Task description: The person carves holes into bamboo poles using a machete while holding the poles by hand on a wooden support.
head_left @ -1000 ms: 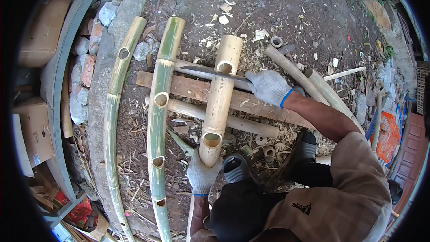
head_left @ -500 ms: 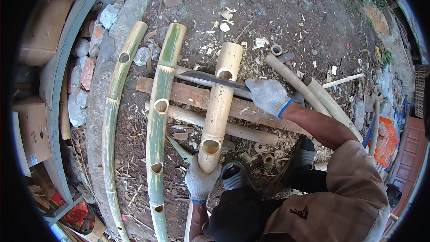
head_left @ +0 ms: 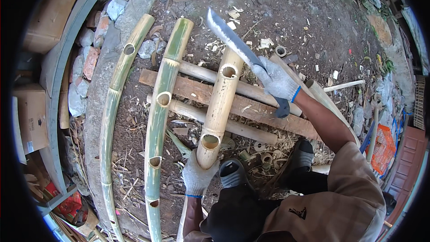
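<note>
My gloved right hand [head_left: 274,77] is closed round the handle of a machete [head_left: 235,40], whose dark end juts out below the fist. The long blade points up and to the left, passing over the far end of a pale, scraped bamboo pole [head_left: 218,103]. Two round holes are cut in this pole, one near the middle of its far half and one close to me. My gloved left hand [head_left: 197,175] grips the pole's near end, the fingers partly hidden beneath it. The pole lies across a wooden plank [head_left: 192,94] and two thinner poles.
To the left lie a green bamboo pole [head_left: 164,80] and a slimmer bamboo pole [head_left: 111,107], both with holes. More cut bamboo [head_left: 331,103] rests at right. Wood chips [head_left: 265,43] litter the dirt. My shoes [head_left: 233,173] stand close to the pole. Cardboard boxes [head_left: 33,116] are at far left.
My right hand has raised and turned the machete, so its blade now slants up and away instead of lying across the pole. My left hand keeps its hold; the view has shifted slightly.
</note>
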